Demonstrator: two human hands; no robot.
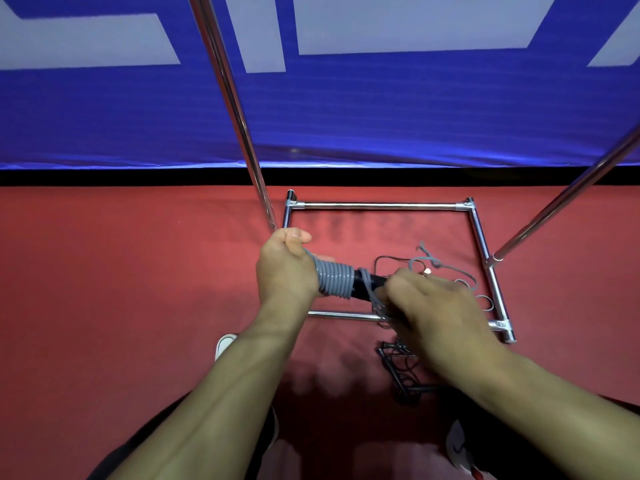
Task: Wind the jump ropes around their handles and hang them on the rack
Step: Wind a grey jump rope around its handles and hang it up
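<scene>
My left hand (285, 268) grips one end of the black jump-rope handles (367, 284), held level above the floor. Grey rope (336, 280) is coiled in tight turns around them, right beside my left fist. My right hand (440, 306) is closed on the loose grey rope at the handles' other end and is blurred by motion. More grey rope (433, 263) trails on the red floor inside the rack base. A second rope, thin and black with black handles (398, 372), lies tangled on the floor under my right wrist.
The chrome rack's rectangular base (381, 205) lies on the red floor (121, 289). Its two uprights (242, 133) (561, 202) rise on either side of my hands. A blue and white banner (381, 116) stands behind. My shoes (225, 342) show below.
</scene>
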